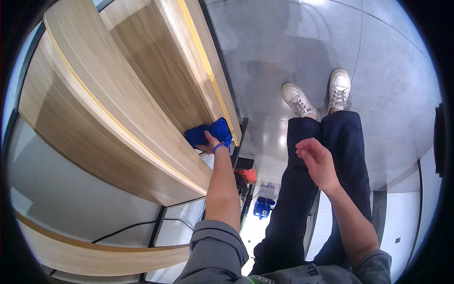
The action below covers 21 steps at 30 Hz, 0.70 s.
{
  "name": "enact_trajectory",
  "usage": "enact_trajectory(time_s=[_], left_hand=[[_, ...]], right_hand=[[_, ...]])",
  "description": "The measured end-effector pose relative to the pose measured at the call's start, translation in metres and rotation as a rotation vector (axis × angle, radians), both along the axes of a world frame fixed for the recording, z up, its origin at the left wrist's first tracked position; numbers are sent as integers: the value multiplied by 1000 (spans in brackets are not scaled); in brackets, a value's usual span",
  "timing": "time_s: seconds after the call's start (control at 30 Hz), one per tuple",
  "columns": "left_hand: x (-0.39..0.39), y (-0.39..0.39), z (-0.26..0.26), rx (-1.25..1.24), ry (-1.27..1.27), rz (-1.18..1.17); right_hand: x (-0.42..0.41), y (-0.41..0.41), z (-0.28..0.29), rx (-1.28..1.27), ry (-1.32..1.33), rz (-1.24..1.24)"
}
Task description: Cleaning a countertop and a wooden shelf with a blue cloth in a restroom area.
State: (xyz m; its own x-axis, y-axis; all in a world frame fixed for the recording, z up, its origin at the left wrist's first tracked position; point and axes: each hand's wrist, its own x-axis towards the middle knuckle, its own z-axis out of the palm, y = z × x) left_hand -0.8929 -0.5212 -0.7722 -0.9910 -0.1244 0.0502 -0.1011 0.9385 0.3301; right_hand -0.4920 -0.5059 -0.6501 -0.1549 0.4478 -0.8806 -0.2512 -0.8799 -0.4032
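My left hand, with a blue band at the wrist, grips a bunched blue cloth. The cloth rests at the near end of a wood-grain shelf, against its pale raised front edge. Some of the fingers are hidden behind the cloth and hand. My right hand hangs over my dark trousers near the knees, its fingers curled in towards the thumb. No object shows in it.
Further wooden shelves in a black metal frame rise on the left, with a black cable behind. Low beside the frame are a red-and-black container and a blue object. Grey floor tiles lie beneath my white shoes.
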Motion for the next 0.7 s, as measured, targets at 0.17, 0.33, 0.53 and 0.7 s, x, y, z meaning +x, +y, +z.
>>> enact_trajectory(time_s=[0.17,0.33,0.53,0.7], left_hand=[[15,60,-16,-300,141,71],[96,139,-25,-328,196,-358],[103,174,-24,-385,288,-947],[105,147,4,-123,130,-955]], right_hand=[[-3,5,1,1,-13,91],[-7,-7,-2,-38,-8,63],[-10,-14,-4,-25,12,51],[-11,-48,-21,55,-12,64]])
